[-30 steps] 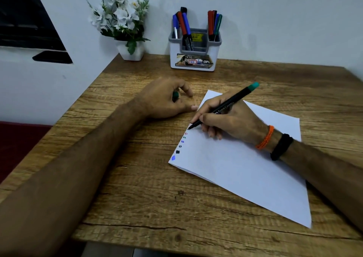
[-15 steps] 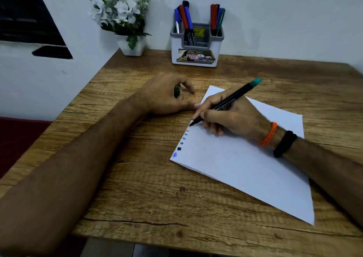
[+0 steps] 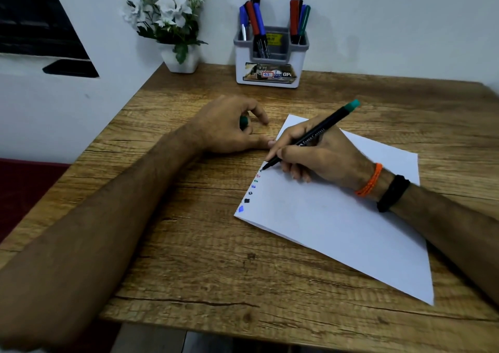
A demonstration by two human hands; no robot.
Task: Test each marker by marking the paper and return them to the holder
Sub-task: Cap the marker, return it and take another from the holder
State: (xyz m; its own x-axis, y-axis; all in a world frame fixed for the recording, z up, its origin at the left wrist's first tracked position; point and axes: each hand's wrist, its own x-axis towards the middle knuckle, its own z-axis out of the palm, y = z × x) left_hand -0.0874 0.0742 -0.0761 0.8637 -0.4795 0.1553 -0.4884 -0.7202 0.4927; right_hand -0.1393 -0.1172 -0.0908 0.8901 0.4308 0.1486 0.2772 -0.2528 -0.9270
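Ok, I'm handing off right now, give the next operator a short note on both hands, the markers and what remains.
Right hand: holds the green-ended marker, tip on the paper at the top of the row of test marks.
Left hand: resting on the table, closed on the green cap.
Holder at the back edge: the other markers stand in it.
Done: several colours marked along the paper's left edge.
Left: finish this mark, cap the marker, return it. Whether any in the holder are untested, I cannot tell.
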